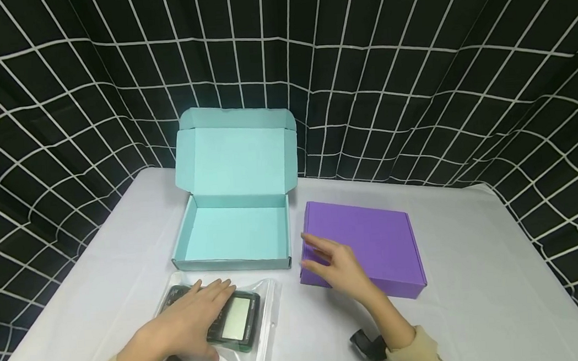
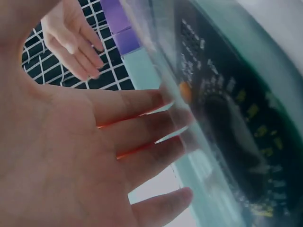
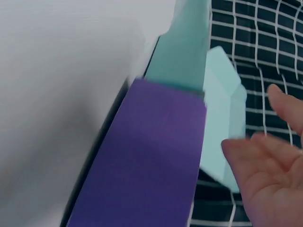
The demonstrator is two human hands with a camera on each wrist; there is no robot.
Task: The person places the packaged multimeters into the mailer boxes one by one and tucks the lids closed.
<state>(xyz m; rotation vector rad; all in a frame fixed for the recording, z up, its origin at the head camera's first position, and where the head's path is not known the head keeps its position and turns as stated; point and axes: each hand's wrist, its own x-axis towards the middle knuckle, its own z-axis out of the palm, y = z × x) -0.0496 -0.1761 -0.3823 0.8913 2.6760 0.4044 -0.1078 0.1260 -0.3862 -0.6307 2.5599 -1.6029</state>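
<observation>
A digital multimeter point(image 1: 237, 319) with a pale screen lies inside a clear zip bag point(image 1: 266, 328) at the front left of the table. Over it is my left hand point(image 1: 186, 325), its fingers extended across the bag. In the left wrist view, those fingertips reach the bag's edge beside the meter's rotary dial point(image 2: 234, 142). My right hand point(image 1: 341, 268) hovers at the left side of a closed purple box point(image 1: 372, 241), fingers spread and loosely bent with nothing between them. The right wrist view has this hand point(image 3: 272, 175) apart from the purple box's side point(image 3: 151, 151).
Behind the bag stands a light teal box point(image 1: 237, 233), its lid point(image 1: 240, 161) raised and its inside bare. The purple box sits to its right. A white cloth covers the table point(image 1: 474, 279), and a black curtain point(image 1: 386, 58) with white grid lines surrounds the back and sides.
</observation>
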